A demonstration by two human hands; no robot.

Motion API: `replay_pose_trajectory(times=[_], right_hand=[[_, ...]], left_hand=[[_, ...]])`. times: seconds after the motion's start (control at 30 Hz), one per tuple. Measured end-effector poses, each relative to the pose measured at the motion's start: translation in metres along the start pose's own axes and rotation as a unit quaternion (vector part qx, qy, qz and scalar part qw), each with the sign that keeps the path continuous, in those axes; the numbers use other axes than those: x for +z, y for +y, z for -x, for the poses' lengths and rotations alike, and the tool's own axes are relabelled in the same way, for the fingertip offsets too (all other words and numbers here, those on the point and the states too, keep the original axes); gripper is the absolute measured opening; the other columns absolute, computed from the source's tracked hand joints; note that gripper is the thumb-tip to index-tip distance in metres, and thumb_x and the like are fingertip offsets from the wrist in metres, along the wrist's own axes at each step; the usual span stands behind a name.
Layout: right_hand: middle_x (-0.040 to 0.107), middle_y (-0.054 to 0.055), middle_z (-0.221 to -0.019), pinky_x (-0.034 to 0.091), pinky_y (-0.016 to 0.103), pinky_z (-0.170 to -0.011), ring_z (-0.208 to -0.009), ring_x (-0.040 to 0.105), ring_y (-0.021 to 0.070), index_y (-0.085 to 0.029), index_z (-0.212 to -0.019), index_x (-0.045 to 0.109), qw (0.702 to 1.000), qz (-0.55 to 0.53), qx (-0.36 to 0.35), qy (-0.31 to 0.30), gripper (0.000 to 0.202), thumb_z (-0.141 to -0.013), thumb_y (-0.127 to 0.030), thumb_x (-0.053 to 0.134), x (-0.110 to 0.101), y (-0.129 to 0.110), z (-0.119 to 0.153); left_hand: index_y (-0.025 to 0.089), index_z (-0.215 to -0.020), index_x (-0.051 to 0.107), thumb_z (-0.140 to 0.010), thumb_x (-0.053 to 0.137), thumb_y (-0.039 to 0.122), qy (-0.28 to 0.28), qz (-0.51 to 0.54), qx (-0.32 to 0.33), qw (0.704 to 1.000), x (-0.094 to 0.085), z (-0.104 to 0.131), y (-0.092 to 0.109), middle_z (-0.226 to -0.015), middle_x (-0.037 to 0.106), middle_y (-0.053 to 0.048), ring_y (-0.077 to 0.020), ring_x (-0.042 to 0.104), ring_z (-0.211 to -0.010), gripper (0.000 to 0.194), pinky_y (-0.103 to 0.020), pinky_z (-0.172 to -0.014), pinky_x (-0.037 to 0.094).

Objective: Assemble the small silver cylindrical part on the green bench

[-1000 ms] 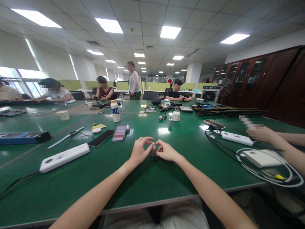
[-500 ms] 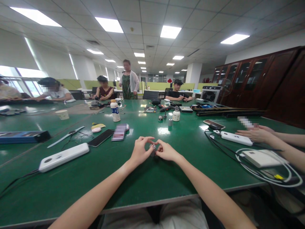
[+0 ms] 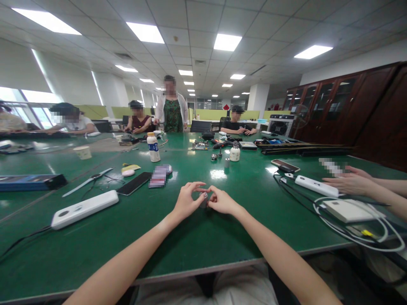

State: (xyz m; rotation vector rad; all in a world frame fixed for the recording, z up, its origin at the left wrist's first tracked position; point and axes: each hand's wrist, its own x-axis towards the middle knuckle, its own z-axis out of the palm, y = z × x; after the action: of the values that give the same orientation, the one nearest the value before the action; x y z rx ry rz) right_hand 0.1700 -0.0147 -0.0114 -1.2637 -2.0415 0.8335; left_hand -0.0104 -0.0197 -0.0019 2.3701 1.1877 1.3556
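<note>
Near the front middle of the green table (image 3: 178, 250), a small grey metal cylinder (image 3: 204, 201) stands between my hands. My left hand (image 3: 189, 199) has its thumb against the cylinder's left side, with its index finger arched over behind it. From the right, my right hand (image 3: 221, 201) curls its fingers close to the cylinder, its index fingertip meeting the left one. The fingers partly cover the cylinder. Farther back stand a similar grey cylinder (image 3: 227, 162), a dark metal part (image 3: 214, 157) and a white jar (image 3: 235, 153).
Left lie a white power strip (image 3: 85, 209), a black phone (image 3: 135, 183) and a bottle (image 3: 153, 148). Right are another power strip (image 3: 316, 186), a white box (image 3: 351, 210) with looped cables, and another person's hands (image 3: 352, 180). Several people are around the table.
My hands and the cylinder have barely moved. The standing person across the table has turned and come nearer. At the right, the other person's hands have shifted slightly right.
</note>
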Motion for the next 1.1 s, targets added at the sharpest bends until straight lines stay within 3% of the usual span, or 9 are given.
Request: replay_pose_trajectory(times=[0.37,0.57,0.83,1.0,1.1], right_hand=[[0.058,-0.008,-0.062,0.040,0.022,-0.063,-0.062,0.058,0.0123,-0.020,-0.105,0.054,1.000,-0.003,0.005,-0.002,0.034,-0.074,-0.008,0.061,-0.001,-0.003,0.002],[0.060,-0.007,-0.065,0.041,0.022,-0.064,-0.062,0.058,0.0122,-0.020,-0.108,0.056,1.000,-0.008,0.006,-0.003,0.038,-0.073,-0.008,0.063,-0.002,-0.003,0.002],[0.062,-0.006,-0.066,0.041,0.022,-0.063,-0.063,0.059,0.0123,-0.020,-0.109,0.056,1.000,-0.011,0.009,-0.007,0.037,-0.074,-0.009,0.063,-0.001,-0.001,0.001],[0.060,-0.007,-0.065,0.041,0.022,-0.063,-0.062,0.059,0.0122,-0.021,-0.108,0.056,1.000,-0.010,0.010,-0.008,0.036,-0.074,-0.010,0.063,-0.001,-0.003,0.002],[0.061,-0.007,-0.065,0.041,0.022,-0.063,-0.062,0.059,0.0123,-0.021,-0.108,0.056,1.000,-0.008,0.012,-0.008,0.038,-0.073,-0.009,0.064,-0.002,-0.005,0.002]], left_hand=[[0.024,-0.106,0.066,-0.082,0.068,0.029,0.016,-0.034,-0.019,0.999,-0.002,-0.001,0.000,-0.085,0.078,-0.002,-0.0262,0.065,-0.098,0.025,-0.043,-0.090,0.043],[0.023,-0.099,0.065,-0.083,0.068,0.031,0.066,-0.032,-0.027,0.997,-0.007,-0.006,-0.011,-0.083,0.077,-0.003,-0.0253,0.069,-0.092,0.018,-0.042,-0.089,0.045],[0.025,-0.098,0.066,-0.075,0.073,0.022,-0.039,-0.088,-0.099,0.990,-0.001,0.000,-0.050,-0.076,0.078,0.000,-0.0289,0.067,-0.089,0.024,-0.040,-0.080,0.046],[0.025,-0.103,0.066,-0.076,0.073,0.024,-0.069,-0.100,-0.101,0.987,0.000,0.001,-0.049,-0.085,0.079,-0.001,-0.0304,0.065,-0.095,0.028,-0.042,-0.082,0.045],[0.025,-0.102,0.066,-0.078,0.072,0.023,-0.045,-0.081,-0.087,0.992,-0.002,-0.001,-0.043,-0.083,0.079,-0.001,-0.0292,0.066,-0.094,0.026,-0.043,-0.084,0.046]])
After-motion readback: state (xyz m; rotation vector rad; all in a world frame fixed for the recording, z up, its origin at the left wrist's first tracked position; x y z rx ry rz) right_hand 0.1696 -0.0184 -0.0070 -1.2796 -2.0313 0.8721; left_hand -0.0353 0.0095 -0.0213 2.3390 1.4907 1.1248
